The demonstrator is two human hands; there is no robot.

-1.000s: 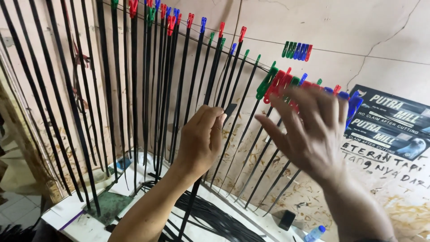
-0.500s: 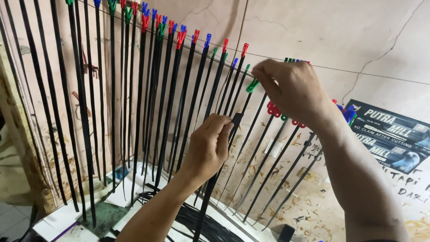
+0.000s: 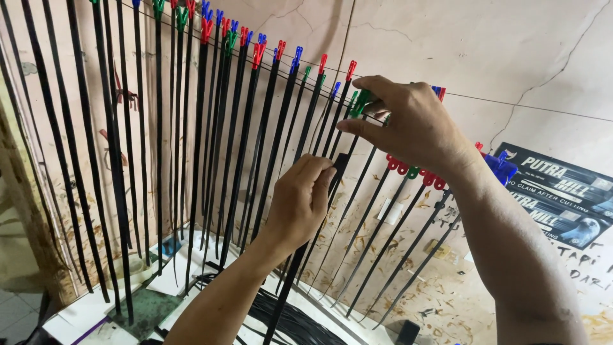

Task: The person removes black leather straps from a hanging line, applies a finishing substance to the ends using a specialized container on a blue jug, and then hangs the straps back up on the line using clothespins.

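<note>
My left hand (image 3: 303, 195) grips the top end of a long black strip (image 3: 290, 281) that hangs down toward the table. My right hand (image 3: 408, 124) is raised to a thin wire line (image 3: 530, 105) strung across the wall and pinches a green clothes peg (image 3: 359, 102) on it. Many black strips (image 3: 211, 160) hang from that line to the left, each held by a red, blue or green peg (image 3: 258, 54). A second row of strips on red pegs (image 3: 431, 180) hangs lower, below my right wrist.
A pale cracked wall (image 3: 485, 45) stands behind the line. A dark printed sign (image 3: 562, 198) leans at the right. A bundle of loose black strips (image 3: 287, 319) lies on the white table (image 3: 76, 313) below, next to a green mat (image 3: 143, 310).
My right hand has risen from the lower pegs to the upper line and closed on a green peg. My left hand has lifted the strip's end slightly toward it.
</note>
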